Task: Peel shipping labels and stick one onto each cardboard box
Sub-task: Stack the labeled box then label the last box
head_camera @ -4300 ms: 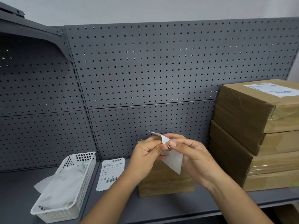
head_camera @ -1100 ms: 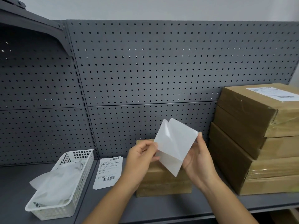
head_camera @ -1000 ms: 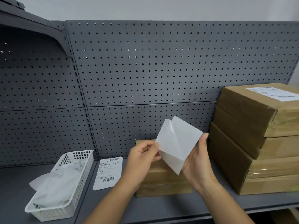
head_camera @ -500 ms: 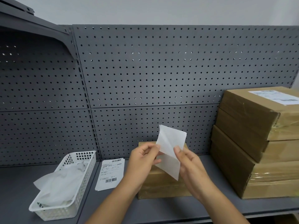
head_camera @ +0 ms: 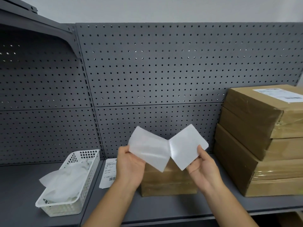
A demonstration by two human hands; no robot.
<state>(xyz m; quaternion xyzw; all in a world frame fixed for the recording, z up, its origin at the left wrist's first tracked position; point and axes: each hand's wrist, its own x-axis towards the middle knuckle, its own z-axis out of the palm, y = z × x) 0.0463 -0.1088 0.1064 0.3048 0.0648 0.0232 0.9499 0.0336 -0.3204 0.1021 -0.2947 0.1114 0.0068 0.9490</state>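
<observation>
My left hand (head_camera: 129, 166) pinches a glossy translucent backing sheet (head_camera: 150, 153) and my right hand (head_camera: 202, 167) pinches a white label (head_camera: 186, 147), its blank side toward me. The two sheets spread apart like an open book and still meet along one edge in the middle. Both are held above a small unlabelled cardboard box (head_camera: 167, 182) on the grey shelf (head_camera: 164, 208). More printed labels (head_camera: 109, 173) lie flat on the shelf, left of my left wrist.
A stack of taped cardboard boxes (head_camera: 262, 140) fills the right of the shelf; the top box carries a stuck label (head_camera: 278, 95). A white plastic basket (head_camera: 68, 184) with crumpled backing sheets stands at the left. Grey pegboard (head_camera: 147, 71) closes the back.
The label has been peeled much further off its backing: my hands have drawn apart, the left taking the backing leftward and the right taking the label rightward.
</observation>
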